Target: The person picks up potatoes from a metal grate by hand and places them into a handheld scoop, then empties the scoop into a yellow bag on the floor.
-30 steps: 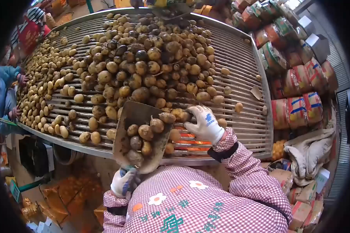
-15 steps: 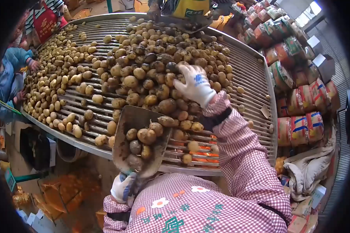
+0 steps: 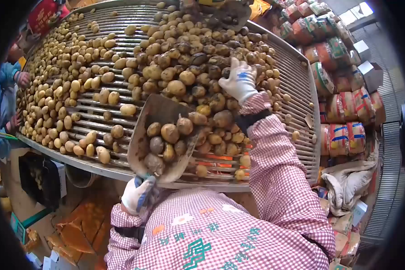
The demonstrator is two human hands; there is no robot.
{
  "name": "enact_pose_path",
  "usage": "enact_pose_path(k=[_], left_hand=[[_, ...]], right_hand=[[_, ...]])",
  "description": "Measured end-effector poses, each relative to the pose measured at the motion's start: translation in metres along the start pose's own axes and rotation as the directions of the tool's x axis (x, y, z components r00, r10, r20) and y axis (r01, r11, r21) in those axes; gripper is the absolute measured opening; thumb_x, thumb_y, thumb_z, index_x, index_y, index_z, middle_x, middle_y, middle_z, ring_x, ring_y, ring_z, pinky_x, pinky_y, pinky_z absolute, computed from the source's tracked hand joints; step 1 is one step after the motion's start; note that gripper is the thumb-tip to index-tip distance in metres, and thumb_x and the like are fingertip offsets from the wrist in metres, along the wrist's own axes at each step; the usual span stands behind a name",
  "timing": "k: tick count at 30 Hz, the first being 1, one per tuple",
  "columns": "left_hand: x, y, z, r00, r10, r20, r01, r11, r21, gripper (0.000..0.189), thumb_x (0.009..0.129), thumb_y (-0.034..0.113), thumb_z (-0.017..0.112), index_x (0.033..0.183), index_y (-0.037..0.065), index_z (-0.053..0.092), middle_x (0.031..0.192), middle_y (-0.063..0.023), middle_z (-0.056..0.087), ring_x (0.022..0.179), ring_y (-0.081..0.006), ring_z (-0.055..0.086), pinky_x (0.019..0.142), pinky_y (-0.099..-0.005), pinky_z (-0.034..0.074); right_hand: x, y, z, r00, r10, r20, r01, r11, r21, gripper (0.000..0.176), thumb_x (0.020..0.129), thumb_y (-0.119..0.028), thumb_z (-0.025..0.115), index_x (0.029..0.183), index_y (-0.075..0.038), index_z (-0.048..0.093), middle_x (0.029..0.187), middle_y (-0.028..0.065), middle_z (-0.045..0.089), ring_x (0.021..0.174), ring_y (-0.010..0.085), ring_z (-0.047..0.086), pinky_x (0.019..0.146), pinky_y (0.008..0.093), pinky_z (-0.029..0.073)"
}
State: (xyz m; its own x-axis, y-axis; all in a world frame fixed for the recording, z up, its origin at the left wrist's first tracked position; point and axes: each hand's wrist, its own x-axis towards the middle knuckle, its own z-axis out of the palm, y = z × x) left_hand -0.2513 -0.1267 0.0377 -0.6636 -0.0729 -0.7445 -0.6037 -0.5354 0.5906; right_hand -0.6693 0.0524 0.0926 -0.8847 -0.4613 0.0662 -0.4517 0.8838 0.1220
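Observation:
My left hand, in a white and blue work glove, is closed around the handle of a worn metal scoop. Several dirty potatoes lie in the scoop, which rests at the near edge of a slatted metal sorting table. My right hand, gloved too, reaches over a large heap of potatoes, its thumb apart from the other fingers. Its fingertips touch the potatoes on top, and no potato shows held in it.
More potatoes spread over the table's left side, where a co-worker's hands are. Another scoop is at the far edge. Stacked packed bags stand on the right. A black container and orange mesh bags lie below left.
My right hand has moved slightly farther over the heap, its fingers stretching forward. The left hand keeps the loaded scoop at the near edge. The whole view has shifted a little.

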Motion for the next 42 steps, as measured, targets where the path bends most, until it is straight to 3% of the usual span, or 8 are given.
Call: enact_pose_path(k=[7,10,15,23,28,31,36,42], left_hand=[[0.023,0.025,-0.035,0.996,0.030,0.081,-0.034,0.998,0.047,0.031,0.100,0.034,0.067,0.101,0.004,0.062,0.076,-0.0055,0.067,0.051,-0.0130,0.057,0.047,-0.0258,0.045],[0.028,0.032,-0.047,0.992,0.025,0.122,-0.034,0.997,0.073,0.027,0.100,0.031,0.066,0.099,0.005,0.061,0.074,-0.0036,0.065,0.052,-0.0122,0.057,0.047,-0.0261,0.044],[0.030,0.047,-0.054,0.995,-0.002,0.103,-0.004,0.998,0.063,0.023,0.100,0.027,0.065,0.100,0.005,0.061,0.072,-0.0035,0.065,0.052,-0.0118,0.057,0.047,-0.0261,0.044],[0.044,0.062,-0.060,0.988,0.000,0.157,-0.011,0.998,0.067,0.025,0.100,0.028,0.065,0.100,0.003,0.065,0.072,-0.0040,0.067,0.054,-0.0117,0.059,0.048,-0.0254,0.045],[0.048,0.068,-0.057,0.988,-0.040,0.148,0.038,0.999,0.018,0.024,0.100,0.028,0.065,0.100,0.003,0.065,0.075,-0.0041,0.068,0.056,-0.0114,0.059,0.050,-0.0257,0.046],[0.051,0.064,-0.058,0.986,0.021,0.164,-0.023,1.000,0.010,0.023,0.100,0.026,0.065,0.101,0.003,0.065,0.075,-0.0034,0.068,0.059,-0.0114,0.060,0.051,-0.0263,0.047],[0.055,0.059,-0.063,0.987,-0.041,0.157,0.044,0.999,-0.015,0.022,0.099,0.026,0.066,0.102,0.005,0.064,0.077,-0.0039,0.067,0.060,-0.0117,0.060,0.051,-0.0263,0.047],[0.055,0.062,-0.066,0.983,-0.093,0.157,0.107,0.991,-0.080,0.024,0.098,0.029,0.069,0.102,0.006,0.063,0.075,-0.0033,0.066,0.058,-0.0120,0.059,0.051,-0.0271,0.046]], right_hand=[[-0.080,-0.069,-0.057,0.896,-0.444,0.013,0.231,0.492,0.839,0.076,0.081,-0.033,0.074,0.141,0.007,0.050,0.130,0.0316,0.060,0.128,0.0451,0.054,0.111,0.0510,0.042],[-0.072,-0.068,-0.040,0.879,-0.455,-0.144,0.458,0.717,0.526,0.074,0.087,-0.043,0.072,0.143,0.000,0.050,0.138,0.0287,0.053,0.133,0.0462,0.046,0.115,0.0551,0.033],[-0.011,-0.038,-0.007,0.980,-0.173,-0.102,0.169,0.985,-0.042,0.054,0.086,-0.039,0.070,0.131,-0.011,0.058,0.123,0.0164,0.062,0.119,0.0346,0.057,0.106,0.0523,0.037],[-0.005,-0.049,-0.004,0.991,-0.096,-0.094,0.098,0.995,0.019,0.049,0.084,-0.035,0.069,0.124,-0.009,0.059,0.118,0.0155,0.063,0.112,0.0354,0.060,0.097,0.0509,0.042],[-0.013,-0.069,-0.041,0.862,-0.480,0.163,0.250,0.682,0.687,0.054,0.087,-0.034,0.069,0.128,0.000,0.060,0.121,0.0214,0.064,0.111,0.0358,0.062,0.101,0.0476,0.046],[0.018,-0.070,-0.025,0.863,-0.485,-0.143,0.504,0.799,0.329,0.051,0.087,-0.027,0.071,0.132,-0.005,0.060,0.127,0.0193,0.062,0.122,0.0348,0.058,0.109,0.0516,0.041],[0.078,-0.076,-0.008,0.846,-0.466,0.259,0.524,0.818,-0.238,0.051,0.086,-0.014,0.067,0.137,-0.013,0.060,0.138,0.0158,0.056,0.133,0.0323,0.051,0.117,0.0498,0.032],[0.095,-0.095,-0.019,0.805,-0.422,0.417,0.557,0.779,-0.288,0.049,0.082,-0.009,0.066,0.131,-0.014,0.062,0.134,0.0141,0.056,0.128,0.0342,0.053,0.111,0.0486,0.038]])
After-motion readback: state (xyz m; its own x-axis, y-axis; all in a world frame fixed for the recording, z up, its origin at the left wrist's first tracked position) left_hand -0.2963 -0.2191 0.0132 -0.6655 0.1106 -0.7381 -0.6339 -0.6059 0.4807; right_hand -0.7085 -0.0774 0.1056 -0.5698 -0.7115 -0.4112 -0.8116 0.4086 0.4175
